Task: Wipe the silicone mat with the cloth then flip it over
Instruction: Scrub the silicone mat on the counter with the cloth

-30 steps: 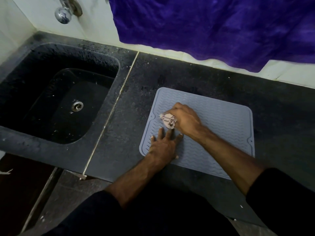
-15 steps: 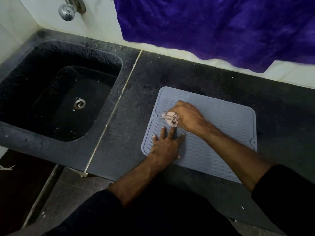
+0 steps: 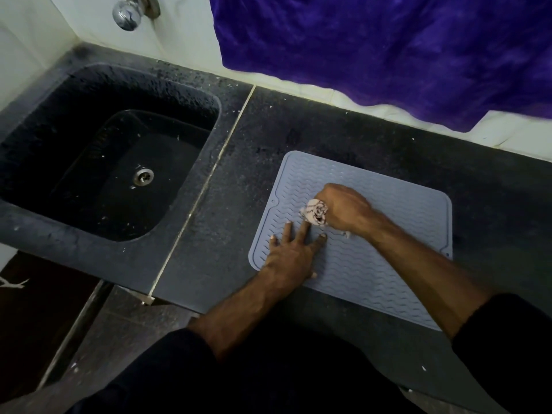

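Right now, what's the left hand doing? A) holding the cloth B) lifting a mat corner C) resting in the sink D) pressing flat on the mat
D: the left hand lies flat, fingers spread, on the mat, while the right hand grips the cloth.

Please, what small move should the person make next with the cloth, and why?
Probably sweep the cloth rightward across the silicone mat. The right hand grips the crumpled cloth near the mat's left-centre, while the left hand lies flat on the left part, pinning it. The wide right side lies beyond the cloth, and the mat is not yet flipped.
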